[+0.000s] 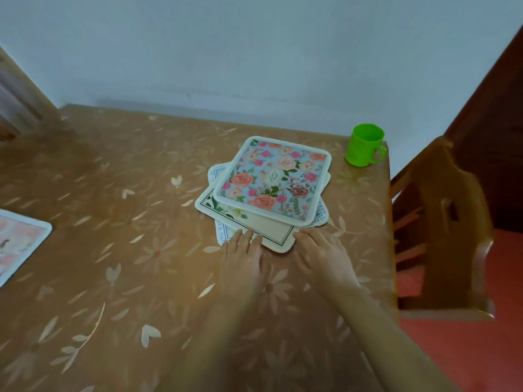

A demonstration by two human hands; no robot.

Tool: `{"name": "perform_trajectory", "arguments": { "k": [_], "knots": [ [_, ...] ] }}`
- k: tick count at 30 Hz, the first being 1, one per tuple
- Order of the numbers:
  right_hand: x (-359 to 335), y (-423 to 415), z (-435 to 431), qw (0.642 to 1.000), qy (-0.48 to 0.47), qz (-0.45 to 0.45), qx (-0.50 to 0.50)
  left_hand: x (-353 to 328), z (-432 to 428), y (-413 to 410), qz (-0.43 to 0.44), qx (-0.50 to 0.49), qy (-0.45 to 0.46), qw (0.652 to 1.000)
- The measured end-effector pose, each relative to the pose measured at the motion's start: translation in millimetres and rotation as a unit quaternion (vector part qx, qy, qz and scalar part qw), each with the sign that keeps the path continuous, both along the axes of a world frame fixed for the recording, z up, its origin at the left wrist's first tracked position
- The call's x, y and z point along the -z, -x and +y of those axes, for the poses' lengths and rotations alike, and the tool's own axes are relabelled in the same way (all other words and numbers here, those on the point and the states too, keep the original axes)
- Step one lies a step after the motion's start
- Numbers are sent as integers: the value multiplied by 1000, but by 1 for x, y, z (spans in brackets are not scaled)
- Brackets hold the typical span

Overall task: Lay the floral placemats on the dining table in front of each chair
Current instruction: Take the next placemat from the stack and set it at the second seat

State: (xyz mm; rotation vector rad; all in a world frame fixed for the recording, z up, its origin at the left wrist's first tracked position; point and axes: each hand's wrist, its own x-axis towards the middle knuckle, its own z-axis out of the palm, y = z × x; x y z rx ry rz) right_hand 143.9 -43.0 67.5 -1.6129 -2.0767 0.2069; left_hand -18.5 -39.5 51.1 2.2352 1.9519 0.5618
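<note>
The left hand [243, 258] lies flat on the tabletop [113, 193] with its fingers stretched out straight. Its grip has hold of nothing, and its fingertips [249, 235] just touch the near edge of the pile of placemats [263, 219]. The right hand [319, 253] is just beside it. Its fingers are straight too and a little spread, and its grip also holds nothing. Its tips are at the near right corner of the pile, but I cannot tell if they touch it. The pile has three mats, and they do not line up. The cream placemat [274, 232] in the middle pokes out toward the hands and has a thin dark line round it. The bottom placemat [222, 229] peeks out at the sides and has letters along its edge. The top placemat [271, 179] is blue with pink and orange flowers and a white rim. It lies turned a bit on the others. The pile sits near the far right part of the tabletop, which has a brown cloth with pale flowers. A green cup [365, 145] stands upright near the far right corner, apart from the pile, with its handle to the right. A wooden chair [441, 222] stands at the right side on a red floor [467, 349]. Far off at the left edge lies one more flowery placemat [19, 244], partly cut off. A pale wall [254, 52] is behind.
</note>
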Motion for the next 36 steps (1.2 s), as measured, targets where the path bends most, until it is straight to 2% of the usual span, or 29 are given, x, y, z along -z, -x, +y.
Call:
{"name": "perform_trajectory", "arguments": {
  "k": [2,8,12,16,24,32,36],
  "knots": [
    [13,2,16,1000,15,0,7,15,15,4,7,-6,27,1000],
    [46,9,48,998,64,-5,12,40,52,5,-1,25,20,999],
    [59,10,75,998,58,-4,5,57,82,5,-4,27,36,999],
    [76,13,95,999,49,3,-8,77,103,7,-1,65,-2,998],
    [99,13,120,997,69,22,15,101,127,11,-52,89,8,995],
    [103,13,132,999,1,52,14,107,144,16,-120,103,-18,987],
    [103,14,132,997,-11,79,13,104,151,15,-99,101,-43,989]
  ]
}}
